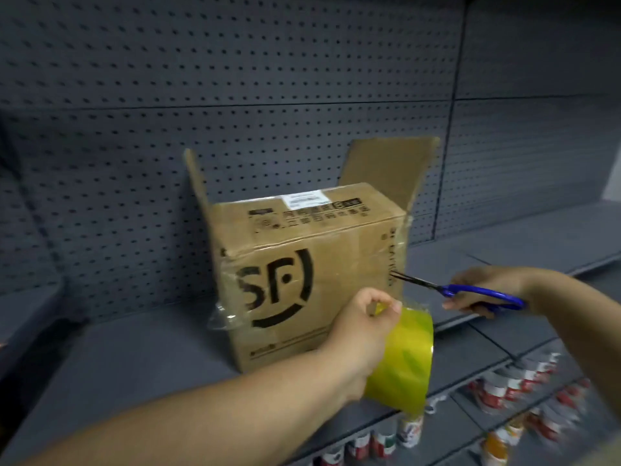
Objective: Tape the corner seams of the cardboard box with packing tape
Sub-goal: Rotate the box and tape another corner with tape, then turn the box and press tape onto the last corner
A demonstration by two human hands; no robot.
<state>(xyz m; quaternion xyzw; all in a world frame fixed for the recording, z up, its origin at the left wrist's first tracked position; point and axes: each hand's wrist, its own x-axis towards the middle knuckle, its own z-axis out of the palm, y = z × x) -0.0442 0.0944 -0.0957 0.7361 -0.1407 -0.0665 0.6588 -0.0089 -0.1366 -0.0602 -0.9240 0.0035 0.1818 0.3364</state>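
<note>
Left hand point(361, 334) fingers curl round yellow-green packing tape roll point(403, 361) beside brown cardboard box point(302, 264); right hand point(487, 290) fingers clamp blue-handled scissors point(463, 290), tips at right corner seam, presumably to cut.

We see only the person's arms: the left forearm point(208, 418) with the left hand point(361, 331), and the right forearm point(578, 317) with the right hand point(484, 287). Both are bare from the fingertips to where the picture cuts them. Blur hides any finer detail on fingers and wrists.

Shop: pegboard shelving point(235, 79), stocked jars point(504, 391)
</note>
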